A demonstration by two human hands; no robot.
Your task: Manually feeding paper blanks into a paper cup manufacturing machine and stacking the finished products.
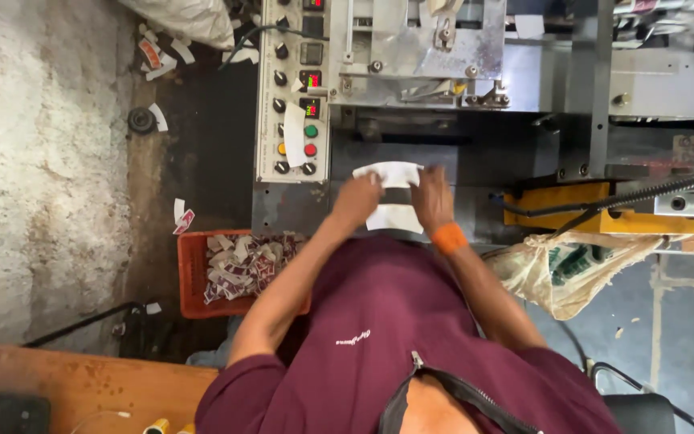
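**Two hands pinch one white strip at the machine's outlet**

Both hands grip the same white strip of sachets [393,197], which hangs in front of the packing machine [443,48]. The left hand [357,201] has its fingers closed on the strip's left edge. The right hand [432,197], with an orange band [449,238] at the wrist, has its fingers closed on the right edge. The strip lies between the two sets of fingers, touching both, so neither hand is nearer.

The strip's long axis runs up and down in the head view, away from the person's body toward the machine. Its upper end points at the dark slot below the machine's metal housing; its lower end points back at the maroon shirt [387,321]. A dark band crosses the strip about midway, level with the fingers.

Relative to the machine: the control panel [295,88] with knobs and coloured buttons forms its left part, just left of the strip. An orange crate [190,273] of loose sachets stands below the panel, left of the left forearm. A woven sack [572,269] lies below the machine's right part, beside the right forearm.
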